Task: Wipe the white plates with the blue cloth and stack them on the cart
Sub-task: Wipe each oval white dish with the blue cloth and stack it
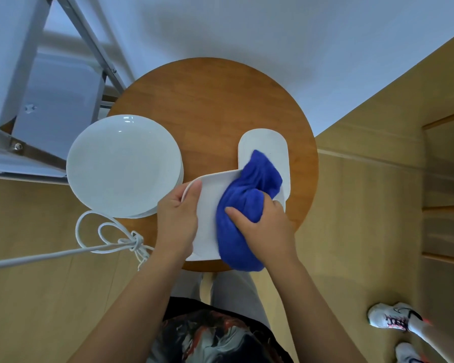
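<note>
A stack of round white plates (123, 166) sits glossy at the left edge of the round wooden table (207, 100). The left hand (177, 218) grips the rim of a white rectangular plate (210, 200), tilted above the table's near edge. The right hand (262, 226) clutches a bunched blue cloth (247, 200) against that plate. Behind it lies a white oblong plate (270, 145).

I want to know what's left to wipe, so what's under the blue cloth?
The cloth, gripped by the right hand, lies on a white plate that the left hand holds. Its tip overlaps an oblong plate lying on the table. The surfaces beneath it are hidden.
</note>
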The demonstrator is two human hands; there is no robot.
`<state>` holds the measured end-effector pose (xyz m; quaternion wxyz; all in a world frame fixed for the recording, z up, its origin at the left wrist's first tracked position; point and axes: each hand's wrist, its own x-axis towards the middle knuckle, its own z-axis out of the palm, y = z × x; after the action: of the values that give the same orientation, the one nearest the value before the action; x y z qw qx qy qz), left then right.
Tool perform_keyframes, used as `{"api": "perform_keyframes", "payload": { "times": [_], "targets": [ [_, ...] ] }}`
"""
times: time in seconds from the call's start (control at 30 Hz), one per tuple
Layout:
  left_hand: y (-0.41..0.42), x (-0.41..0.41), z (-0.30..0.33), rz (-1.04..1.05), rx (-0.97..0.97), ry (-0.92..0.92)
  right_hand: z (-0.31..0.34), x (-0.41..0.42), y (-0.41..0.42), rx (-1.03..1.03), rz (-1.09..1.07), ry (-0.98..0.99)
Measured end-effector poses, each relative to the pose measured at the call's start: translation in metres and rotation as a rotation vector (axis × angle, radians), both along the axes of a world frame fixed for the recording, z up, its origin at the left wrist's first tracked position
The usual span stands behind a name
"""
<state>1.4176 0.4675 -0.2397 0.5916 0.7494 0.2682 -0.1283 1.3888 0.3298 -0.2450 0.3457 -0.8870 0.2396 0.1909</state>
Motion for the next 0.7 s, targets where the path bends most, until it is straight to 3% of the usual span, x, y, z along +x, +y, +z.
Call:
{"api": "perform_keyframes", "payload": {
  "times": [0.17,0.4,0.53,0.7],
  "targets": [
    [0.008,0.003,0.002,0.037,-0.024,0.027,-0.012,-0.011,-0.019,-0.022,-0.130,-0.036],
    [0.012,0.000,0.002,0.071,-0.026,0.018,-0.010,-0.024,-0.052,-0.249,-0.116,0.057],
    [0.019,0.017,0.006,0.180,-0.104,0.072,0.004,-0.031,-0.057,-0.263,0.015,-0.111],
    [0.012,0.032,0.015,-0.037,-0.058,0.103,0.009,-0.037,-0.035,-0.374,0.329,-0.549]
  ]
}}
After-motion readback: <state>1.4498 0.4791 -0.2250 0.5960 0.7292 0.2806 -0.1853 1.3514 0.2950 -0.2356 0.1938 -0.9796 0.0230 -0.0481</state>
